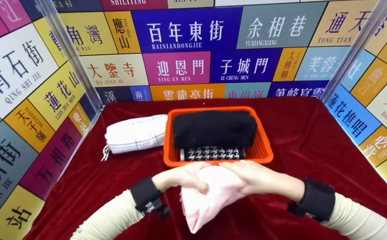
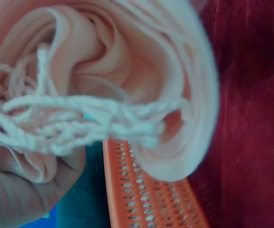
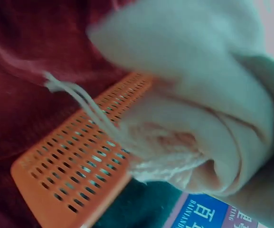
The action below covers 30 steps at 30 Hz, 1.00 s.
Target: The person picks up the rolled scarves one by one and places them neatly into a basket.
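Observation:
Both hands hold a pale pink fringed scarf (image 1: 210,203), rolled up and tilted, just in front of an orange basket (image 1: 266,146). My left hand (image 1: 185,175) grips its left side, thumb across the cloth. The right hand (image 1: 258,176) grips the other side, its fingers reaching over the top. In the left wrist view the rolled end of the scarf (image 2: 184,142) shows twisted white tassels. The right wrist view shows the scarf's other coiled end (image 3: 208,128), partly blurred. Inside the basket lie a black folded cloth (image 1: 215,128) and a black-and-white houndstooth cloth (image 1: 213,153).
Left of the basket, close against it, lies a rolled white checked cloth with fringe (image 1: 136,133). Dark red velvet (image 1: 300,133) covers the table. Walls of colourful street-name signs (image 1: 186,30) stand at the back and both sides, with clear posts (image 1: 353,50) at the corners.

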Available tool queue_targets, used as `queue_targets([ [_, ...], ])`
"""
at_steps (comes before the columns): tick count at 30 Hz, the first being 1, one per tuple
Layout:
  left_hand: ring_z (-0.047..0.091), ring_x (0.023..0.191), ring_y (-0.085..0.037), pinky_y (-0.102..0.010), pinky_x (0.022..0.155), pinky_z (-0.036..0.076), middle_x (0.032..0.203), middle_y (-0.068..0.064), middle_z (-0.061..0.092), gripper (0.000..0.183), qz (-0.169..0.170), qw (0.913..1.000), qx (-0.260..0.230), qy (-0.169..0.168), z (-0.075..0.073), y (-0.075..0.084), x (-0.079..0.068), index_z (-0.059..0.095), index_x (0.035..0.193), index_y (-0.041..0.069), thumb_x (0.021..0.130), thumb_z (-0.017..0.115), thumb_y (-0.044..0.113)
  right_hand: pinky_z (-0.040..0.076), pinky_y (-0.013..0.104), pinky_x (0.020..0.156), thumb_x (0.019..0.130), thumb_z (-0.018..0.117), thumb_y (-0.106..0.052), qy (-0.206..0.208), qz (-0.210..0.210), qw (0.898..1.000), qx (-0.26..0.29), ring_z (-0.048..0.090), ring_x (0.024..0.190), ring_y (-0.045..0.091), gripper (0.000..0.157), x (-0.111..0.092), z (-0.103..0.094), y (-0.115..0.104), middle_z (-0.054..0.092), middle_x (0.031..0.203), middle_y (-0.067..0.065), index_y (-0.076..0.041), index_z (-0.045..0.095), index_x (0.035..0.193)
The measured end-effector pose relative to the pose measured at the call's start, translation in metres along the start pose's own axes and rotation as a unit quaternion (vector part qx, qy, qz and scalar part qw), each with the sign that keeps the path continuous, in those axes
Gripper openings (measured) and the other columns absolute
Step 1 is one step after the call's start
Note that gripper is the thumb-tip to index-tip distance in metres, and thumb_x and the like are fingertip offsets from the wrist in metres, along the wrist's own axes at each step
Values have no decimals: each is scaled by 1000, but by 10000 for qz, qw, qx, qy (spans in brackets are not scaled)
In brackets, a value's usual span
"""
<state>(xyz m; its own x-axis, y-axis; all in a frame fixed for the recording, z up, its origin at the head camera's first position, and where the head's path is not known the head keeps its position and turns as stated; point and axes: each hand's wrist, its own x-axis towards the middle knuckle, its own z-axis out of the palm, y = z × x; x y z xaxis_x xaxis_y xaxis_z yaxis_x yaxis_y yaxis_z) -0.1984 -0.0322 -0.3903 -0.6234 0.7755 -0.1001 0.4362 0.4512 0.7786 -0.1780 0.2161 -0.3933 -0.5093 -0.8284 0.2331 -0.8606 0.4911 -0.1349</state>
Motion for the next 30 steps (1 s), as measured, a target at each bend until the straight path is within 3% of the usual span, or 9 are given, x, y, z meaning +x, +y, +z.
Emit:
queue_targets([
  [2,56,83,-10,-23,73,47,95,5,60,51,110,9944,1024,230,3,3,-1,56,107,12,58,73,12,47,39,74,62,72,-19,485,-185,9977,-436,57,89,23,69,-3,10,-2,60,106,9,-3,49,125],
  [4,57,79,-12,-25,66,48,93,3,61,53,187,9715,2297,559,10,4,-4,55,106,14,57,75,14,46,36,65,63,68,-13,959,-322,9905,-936,55,81,21,62,-6,22,-6,58,96,7,-4,52,122],
  [9,53,63,-14,-24,48,42,81,-1,55,54,672,8653,4773,1375,46,-12,-14,51,103,15,57,78,24,43,33,59,64,51,-7,1124,-802,9663,-2171,49,75,23,57,-20,56,-16,53,90,9,-3,52,121],
  [11,52,61,-14,-25,50,43,80,-1,53,54,817,8387,5185,1451,59,-21,-19,50,102,15,57,78,28,43,31,59,63,53,-8,831,-984,9684,-2137,48,76,22,60,-26,65,-17,52,93,9,-4,51,123],
  [13,54,64,-13,-26,53,45,83,0,55,57,667,8606,4927,1100,68,-27,-22,49,102,16,56,79,29,45,32,67,63,61,-10,315,-1068,9808,-1598,49,82,21,66,-32,69,-16,52,99,8,-4,47,127],
  [16,58,72,-13,-27,60,48,90,0,61,60,-27,9315,3629,235,70,-27,-24,52,108,16,57,79,29,46,32,73,60,71,-13,-443,-731,9963,116,52,91,18,79,-36,65,-11,55,112,8,-7,42,134],
  [19,57,79,-10,-22,65,47,94,3,63,61,-722,9717,2233,-251,64,-23,-23,55,113,16,59,78,29,51,30,73,63,68,-7,-1069,115,9725,2067,59,85,12,81,-36,54,0,57,119,7,-11,37,138],
  [24,55,85,-10,-21,74,44,100,4,63,66,-701,9765,2029,-208,66,-16,-20,56,116,13,63,77,45,49,22,44,63,61,2,-1259,1196,9070,3836,56,58,2,77,-39,52,20,63,110,8,-14,38,135],
  [30,54,84,-19,-27,70,45,99,-6,58,97,-405,9286,3670,370,100,-8,-18,41,130,10,57,73,64,45,23,82,75,69,-10,-1745,1590,8492,4723,55,102,14,65,-48,69,38,56,119,16,-6,40,134],
])
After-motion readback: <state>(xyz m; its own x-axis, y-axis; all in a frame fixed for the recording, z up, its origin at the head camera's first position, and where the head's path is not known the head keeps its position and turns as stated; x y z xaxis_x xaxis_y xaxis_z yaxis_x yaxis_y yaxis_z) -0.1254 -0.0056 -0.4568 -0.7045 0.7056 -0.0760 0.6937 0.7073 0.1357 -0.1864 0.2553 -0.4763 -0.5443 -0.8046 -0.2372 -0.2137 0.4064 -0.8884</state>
